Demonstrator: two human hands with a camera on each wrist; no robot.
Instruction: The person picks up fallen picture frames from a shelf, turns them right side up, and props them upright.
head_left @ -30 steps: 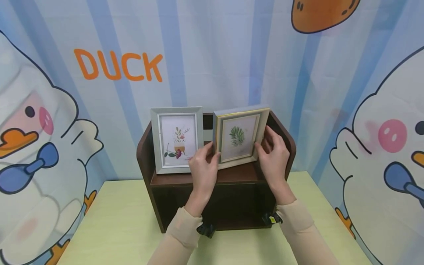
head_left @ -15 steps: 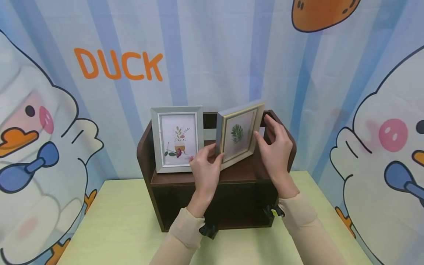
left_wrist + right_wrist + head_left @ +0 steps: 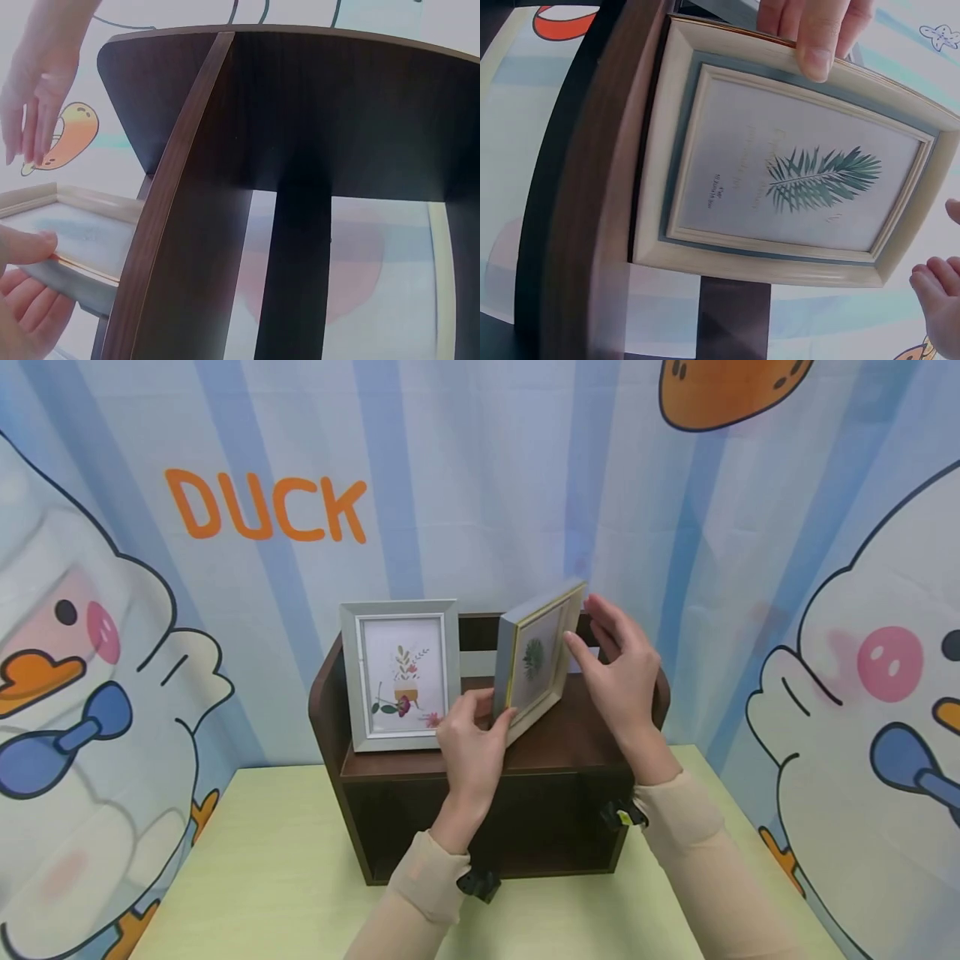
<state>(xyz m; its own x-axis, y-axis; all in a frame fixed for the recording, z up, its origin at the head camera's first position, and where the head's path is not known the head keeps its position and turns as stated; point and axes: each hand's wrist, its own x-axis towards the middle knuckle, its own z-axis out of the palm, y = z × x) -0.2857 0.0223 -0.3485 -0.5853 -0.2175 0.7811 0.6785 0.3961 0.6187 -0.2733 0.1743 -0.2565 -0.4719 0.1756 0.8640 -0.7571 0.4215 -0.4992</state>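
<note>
A cream photo frame with a green leaf print (image 3: 533,662) stands turned at an angle on the upper board of a dark brown shelf (image 3: 573,727). My left hand (image 3: 471,747) pinches its left edge near the bottom, thumb on the front. In the right wrist view, the left thumb (image 3: 819,49) lies over the frame's border. My right hand (image 3: 621,672) is by the far side edge with its fingers loosely extended. The right wrist view shows the right hand (image 3: 941,292) apart from the frame. A pale grey photo frame (image 3: 348,677) with a potted-plant print stands on the left.
The shelf's lower compartment (image 3: 547,827) lies below the upper board. Brown side panels (image 3: 330,693) rise at both ends. The shelf stands on a pale yellow-green table (image 3: 277,860), before a blue striped curtain (image 3: 480,485) printed with ducks.
The leaf-print frame has turned further, its right side swinging back and its left side edge showing more. My right hand has let go and moved up and left; the left hand shifted slightly right.
</note>
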